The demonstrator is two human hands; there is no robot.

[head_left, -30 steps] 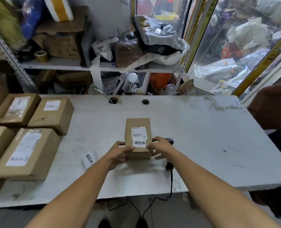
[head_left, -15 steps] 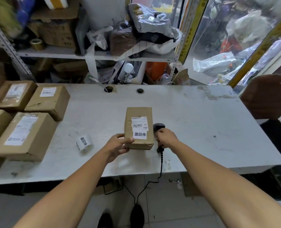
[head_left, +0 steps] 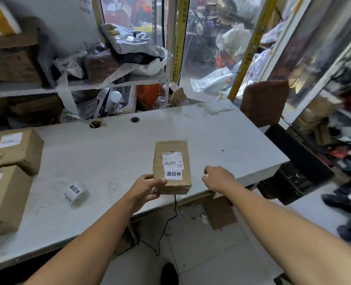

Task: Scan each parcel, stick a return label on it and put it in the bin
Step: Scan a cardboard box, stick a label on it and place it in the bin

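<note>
Nearest, two bare forearms reaching in over the front edge of the table (head_left: 242, 140). Left hand (head_left: 144, 187) gripping the near left corner of the parcel (head_left: 171, 167), thumb on top, fingers curled under, the near end seemingly lifted a little off the surface, though hard to be sure from this angle. Right hand (head_left: 218, 178) just beside the parcel on its right, apart from it, fingers loosely curled and holding nothing. On the parcel's top, a shipping label with a barcode and, nearer, a white return label (head_left: 173, 174) with bold black characters. A black cable (head_left: 170, 219) hanging down from under the parcel's near end to the floor. Left of the hands, a roll of labels (head_left: 76, 192) lying on its side on the table, well apart from the parcel. Further left, two cardboard boxes (head_left: 12, 152) at the table's edge, each with a white label. Beyond, two round holes (head_left: 135, 119) near the back of the table. Behind that, a shelf (head_left: 26, 89) crammed with boxes and plastic bags.
</note>
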